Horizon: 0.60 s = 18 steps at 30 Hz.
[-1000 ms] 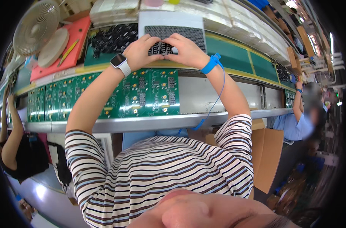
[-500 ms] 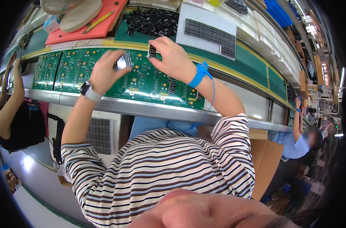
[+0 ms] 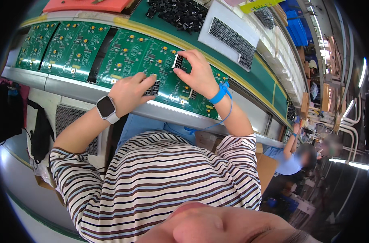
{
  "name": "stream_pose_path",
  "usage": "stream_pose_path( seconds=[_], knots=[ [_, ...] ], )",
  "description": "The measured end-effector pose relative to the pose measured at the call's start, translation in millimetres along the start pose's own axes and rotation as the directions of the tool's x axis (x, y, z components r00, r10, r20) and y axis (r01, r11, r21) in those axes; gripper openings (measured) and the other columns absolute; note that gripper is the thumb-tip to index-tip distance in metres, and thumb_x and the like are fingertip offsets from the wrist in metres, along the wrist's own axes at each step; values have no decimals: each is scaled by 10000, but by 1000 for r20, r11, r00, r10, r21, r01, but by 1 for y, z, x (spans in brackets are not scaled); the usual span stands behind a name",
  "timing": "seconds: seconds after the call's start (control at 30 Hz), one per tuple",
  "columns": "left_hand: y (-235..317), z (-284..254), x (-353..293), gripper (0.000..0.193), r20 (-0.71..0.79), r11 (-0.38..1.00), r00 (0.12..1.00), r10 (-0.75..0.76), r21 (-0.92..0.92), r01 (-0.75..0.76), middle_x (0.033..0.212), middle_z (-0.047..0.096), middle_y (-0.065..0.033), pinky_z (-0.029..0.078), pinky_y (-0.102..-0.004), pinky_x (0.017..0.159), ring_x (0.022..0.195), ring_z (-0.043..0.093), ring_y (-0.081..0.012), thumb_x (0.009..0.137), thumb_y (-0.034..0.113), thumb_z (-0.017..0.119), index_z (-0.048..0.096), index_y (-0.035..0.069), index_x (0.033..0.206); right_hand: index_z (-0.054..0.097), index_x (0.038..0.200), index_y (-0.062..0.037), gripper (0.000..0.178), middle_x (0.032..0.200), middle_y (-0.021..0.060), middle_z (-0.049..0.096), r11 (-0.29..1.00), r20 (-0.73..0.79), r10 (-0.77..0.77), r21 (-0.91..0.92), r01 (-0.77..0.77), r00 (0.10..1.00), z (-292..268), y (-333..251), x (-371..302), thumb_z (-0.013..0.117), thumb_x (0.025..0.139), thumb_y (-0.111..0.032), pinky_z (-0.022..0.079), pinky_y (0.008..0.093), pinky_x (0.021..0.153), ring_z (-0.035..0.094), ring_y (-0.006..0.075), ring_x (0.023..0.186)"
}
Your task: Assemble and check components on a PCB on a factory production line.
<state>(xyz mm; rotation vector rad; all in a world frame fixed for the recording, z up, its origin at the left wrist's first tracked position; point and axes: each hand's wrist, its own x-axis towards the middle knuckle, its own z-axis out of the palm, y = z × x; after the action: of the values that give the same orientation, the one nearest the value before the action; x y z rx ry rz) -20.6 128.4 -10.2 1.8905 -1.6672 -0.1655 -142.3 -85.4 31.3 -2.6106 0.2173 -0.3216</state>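
My left hand [image 3: 131,92] has its fingers closed on a black seven-segment display [image 3: 153,88], low over the near part of a green circuit board [image 3: 123,50]. Between the thumb and fingers of my right hand [image 3: 198,73] stands another seven-segment display [image 3: 178,62], tilted at the board's far side. Whether its pins sit in the board I cannot tell. Near the board's right end, one more display [image 3: 193,94] lies partly below my right hand. Small yellow-topped parts and pale digit outlines cover the board.
More green boards [image 3: 73,48] lie to the left along the metal rail [image 3: 71,82]. Beyond the yellow-edged strip are a heap of black parts [image 3: 176,15] and a white foam tray [image 3: 209,35] of displays. A blue cord [image 3: 232,106] hangs from my right wrist strap. A co-worker [image 3: 288,160] sits far right.
My left hand has come nearer and right, from above the board down to its near part. My right hand still holds its display. The whole view has tilted and shifted.
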Motion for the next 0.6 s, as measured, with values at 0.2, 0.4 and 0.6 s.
stream_pose_path(
  seconds=[0.2,0.4,0.6],
  knots=[
    [21,13,8,511,78,999,997,2,-38,1,959,541,-102,526,-345,631,774,637,-258,718,269,739,515,92,1142,592,1093,-26,423,1039,136,582,994,43,59,-91,-55,997,1,6,-6,734,716,-153,469,364,838,575,302,975],
    [22,10,13,412,72,997,997,-11,-76,17,874,537,-114,530,-343,567,701,644,-267,745,260,721,500,101,1055,595,1067,-24,415,1025,133,588,992,53,75,-107,-69,996,8,14,-7,735,701,-161,468,376,838,566,308,967],
    [20,10,15,391,80,996,997,-21,-82,28,851,552,-107,534,-347,559,697,648,-268,752,249,714,499,97,1040,601,1047,-23,403,1015,132,590,988,65,53,-148,-43,996,7,13,-5,740,693,-159,462,380,838,559,310,962]
  ],
)
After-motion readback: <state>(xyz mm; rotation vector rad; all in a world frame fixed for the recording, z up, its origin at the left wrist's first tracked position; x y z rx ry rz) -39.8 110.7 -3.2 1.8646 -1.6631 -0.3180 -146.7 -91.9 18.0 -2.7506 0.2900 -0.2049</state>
